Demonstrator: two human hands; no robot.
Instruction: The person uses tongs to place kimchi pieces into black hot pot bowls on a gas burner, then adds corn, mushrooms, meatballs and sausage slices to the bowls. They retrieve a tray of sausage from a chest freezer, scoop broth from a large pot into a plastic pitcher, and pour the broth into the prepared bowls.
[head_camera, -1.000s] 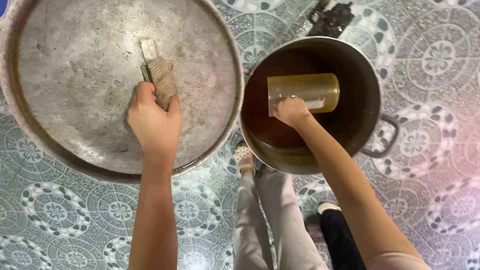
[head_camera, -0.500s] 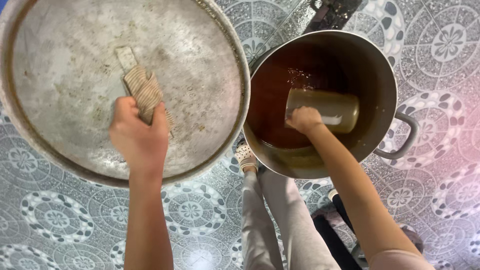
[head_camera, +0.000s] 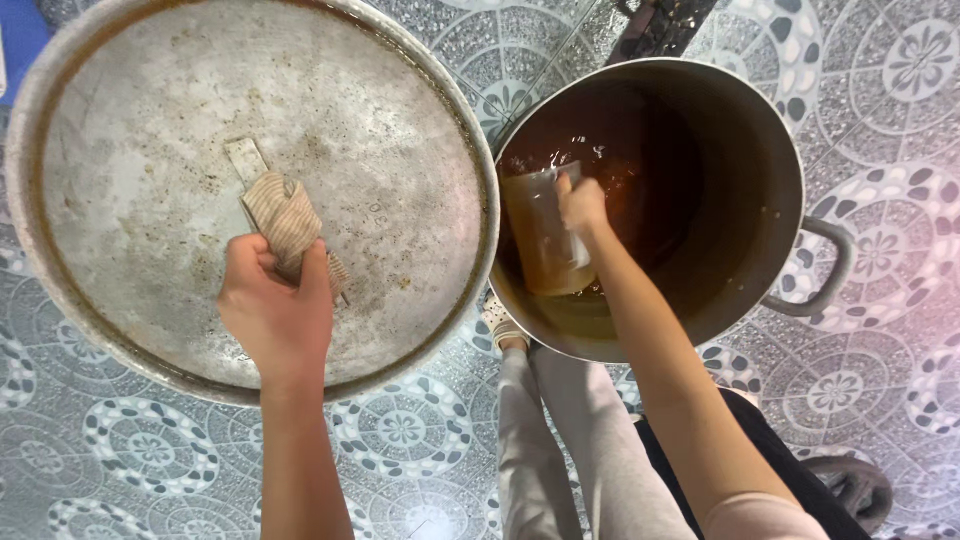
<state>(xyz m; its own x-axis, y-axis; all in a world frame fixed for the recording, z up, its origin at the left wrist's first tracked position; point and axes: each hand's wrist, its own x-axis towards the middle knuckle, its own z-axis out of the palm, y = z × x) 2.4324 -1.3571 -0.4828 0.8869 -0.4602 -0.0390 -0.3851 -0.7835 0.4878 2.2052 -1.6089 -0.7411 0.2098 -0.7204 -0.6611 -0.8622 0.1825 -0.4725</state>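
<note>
My left hand (head_camera: 275, 315) grips a cloth-wrapped handle (head_camera: 285, 225) fixed to a large round metal lid (head_camera: 130, 130), which it holds up over the floor. My right hand (head_camera: 580, 205) reaches into a big metal pot (head_camera: 760, 130) and grips a clear plastic jug (head_camera: 540, 235). The jug is dipped into the dark brown liquid (head_camera: 640, 170) in the pot and is partly filled with it. The lid's right edge overlaps the pot's left rim.
A patterned grey and white tile floor (head_camera: 400, 430) lies below. The pot has a loop handle (head_camera: 825, 270) on its right side. My legs in light trousers (head_camera: 560, 450) and one foot (head_camera: 500, 320) stand below the pot. A dark object (head_camera: 660, 25) lies behind the pot.
The jug has gone from lying on its side above the liquid to being dipped upright into it at the pot's left. The lid has stayed raised, its handle shifting slightly.
</note>
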